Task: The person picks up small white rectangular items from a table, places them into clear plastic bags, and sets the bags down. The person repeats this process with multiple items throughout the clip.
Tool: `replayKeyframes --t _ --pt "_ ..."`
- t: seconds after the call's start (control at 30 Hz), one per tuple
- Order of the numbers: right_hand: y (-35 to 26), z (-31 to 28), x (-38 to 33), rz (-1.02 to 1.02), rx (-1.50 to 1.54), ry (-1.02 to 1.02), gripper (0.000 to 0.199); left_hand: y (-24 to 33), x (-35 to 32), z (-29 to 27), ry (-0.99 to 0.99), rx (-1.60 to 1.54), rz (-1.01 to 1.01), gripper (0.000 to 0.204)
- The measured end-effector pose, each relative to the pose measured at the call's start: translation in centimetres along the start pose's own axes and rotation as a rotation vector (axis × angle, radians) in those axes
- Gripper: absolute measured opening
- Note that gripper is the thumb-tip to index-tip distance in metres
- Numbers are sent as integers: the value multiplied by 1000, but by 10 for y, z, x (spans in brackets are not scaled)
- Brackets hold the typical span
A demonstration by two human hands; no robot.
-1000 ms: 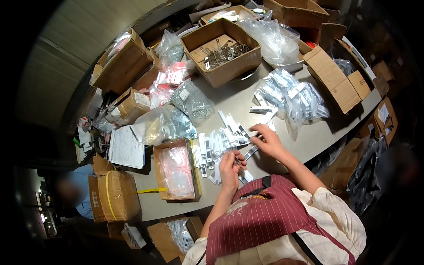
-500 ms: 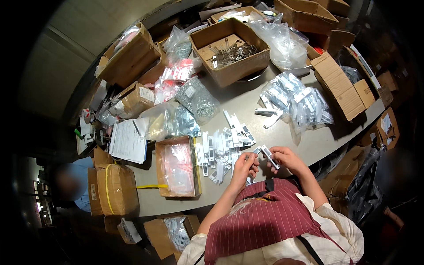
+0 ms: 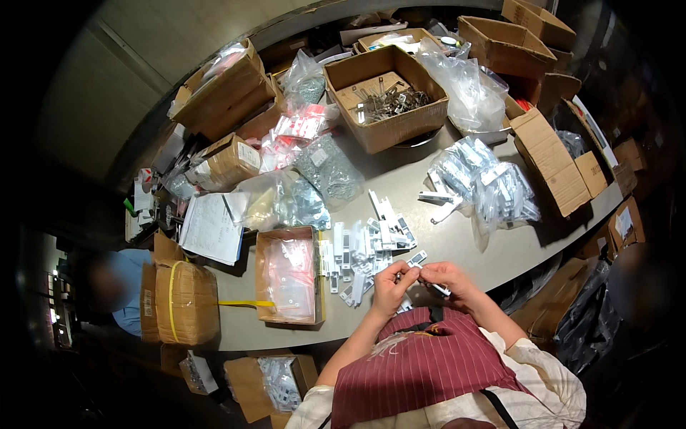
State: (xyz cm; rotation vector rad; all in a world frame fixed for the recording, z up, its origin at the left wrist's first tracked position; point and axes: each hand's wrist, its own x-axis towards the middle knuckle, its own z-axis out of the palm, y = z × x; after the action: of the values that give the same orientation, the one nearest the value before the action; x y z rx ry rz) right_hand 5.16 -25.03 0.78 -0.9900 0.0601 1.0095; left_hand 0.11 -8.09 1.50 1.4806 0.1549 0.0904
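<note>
1. The left hand (image 3: 391, 288) is pinched narrow, thumb against finger, on the first strip (image 3: 416, 259), a slim white part with a dark inset; its far end projects past the fingertips.

2. The right hand (image 3: 449, 279), just beside the left, is curled and appears closed on a second strip (image 3: 438, 289), of which only a short length shows below the fingers. Both strips lie in front of the apron (image 3: 421, 350), near the close edge of the table (image 3: 443, 239).

3. Similar strips form a loose pile (image 3: 373, 243) beyond and to the left of the hands, between them and an open box (image 3: 316, 247) of clear packets. A clear bag (image 3: 506, 189) of pale parts lies to the right, well apart.

4. Possible fault: a strip could slip, since only fingertips grip it, and drop onto the apron or off the nearby edge.

5. Possible fault: a forearm or sleeve brushing the pile could make it slide, its pieces lying crosswise and unsecured. A dropped strip could then be lost among lookalikes.

6. Hard to make out: the fingers cover where the strips might meet, so contact between them cannot be told. Strips beside the left wrist are partly covered by wrist and apron. The table cuts off the carton (image 3: 246, 386) below.
</note>
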Motion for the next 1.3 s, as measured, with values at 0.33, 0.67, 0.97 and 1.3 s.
replayKeyframes --t 0.33,0.67,0.97,1.3 --pt "-16 -9 6 -222 -98 313 35 -13 4 -20 -44 -919 -214 16" --pt "7 0 27 -437 -282 258 31 7 -5 9 -362 -369 -609 36" --pt "18 -20 40 -471 -558 353 29 10 -11 5 -286 -443 -518 26" --pt "-43 -3 73 -665 -1095 216 38 -3 -9 -9 -518 -780 -548 26"
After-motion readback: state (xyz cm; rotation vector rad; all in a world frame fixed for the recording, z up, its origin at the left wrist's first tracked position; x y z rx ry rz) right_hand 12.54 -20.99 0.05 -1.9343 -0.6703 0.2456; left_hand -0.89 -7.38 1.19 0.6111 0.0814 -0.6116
